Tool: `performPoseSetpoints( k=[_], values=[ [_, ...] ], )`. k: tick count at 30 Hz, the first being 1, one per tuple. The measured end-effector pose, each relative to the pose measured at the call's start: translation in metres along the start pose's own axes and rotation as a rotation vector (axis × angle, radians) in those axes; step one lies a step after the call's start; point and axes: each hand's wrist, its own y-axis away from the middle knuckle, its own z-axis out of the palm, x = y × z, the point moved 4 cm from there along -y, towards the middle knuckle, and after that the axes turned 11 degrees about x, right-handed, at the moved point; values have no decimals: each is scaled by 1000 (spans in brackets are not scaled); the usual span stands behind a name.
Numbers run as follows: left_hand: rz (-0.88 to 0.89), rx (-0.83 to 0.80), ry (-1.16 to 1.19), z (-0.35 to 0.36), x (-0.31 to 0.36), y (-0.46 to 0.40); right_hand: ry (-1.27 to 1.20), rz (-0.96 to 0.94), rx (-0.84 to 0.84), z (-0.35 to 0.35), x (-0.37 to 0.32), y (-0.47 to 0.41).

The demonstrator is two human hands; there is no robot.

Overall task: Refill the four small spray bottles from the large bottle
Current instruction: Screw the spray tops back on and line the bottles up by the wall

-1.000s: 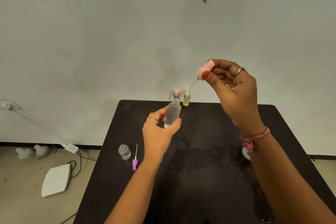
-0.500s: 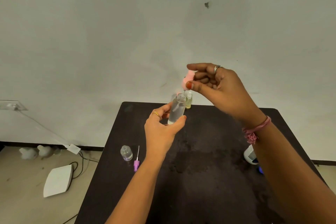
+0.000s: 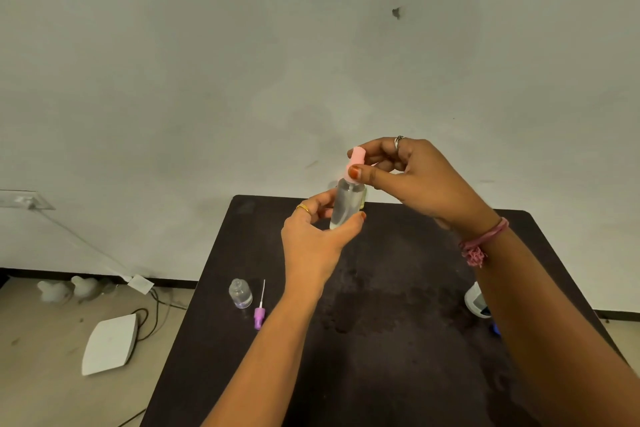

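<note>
Two hands meet above the matte black table (image 3: pixel 398 340): left hand (image 3: pixel 311 243) grips a clear plastic cylindrical bottle (image 3: pixel 344 206), right hand (image 3: pixel 415 180) pinches its pink sprayer cap (image 3: pixel 355 163).

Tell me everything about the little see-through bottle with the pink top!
The small clear plastic spray bottle is a slim cylinder, held nearly upright above the black table. Clear liquid seems to fill it. The left hand grips its lower body; the right hand pinches the pink spray cap seated on its neck.
</note>
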Motion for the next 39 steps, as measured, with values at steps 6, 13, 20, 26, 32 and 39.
performPoseSetpoints(
  k=[6, 13, 20, 26, 32, 39],
  values=[
    [-7, 0, -8, 4, -2, 2, -46, 77, 73, 9, 11, 1],
    [4, 3, -7, 10, -2, 1, -178, 164, -224, 7, 21, 6],
    [33, 19, -18, 12, -6, 0, -228, 248, 169, 25, 31, 11],
    [18, 32, 11, 9, -8, 0, -354, 211, -81, 17, 27, 13],
    [22, 35, -12, 10, -11, 2, -428, 313, 169, 30, 38, 15],
    [-6, 51, 0, 7, -12, 3, -454, 254, -62, 23, 38, 15]
  ],
)
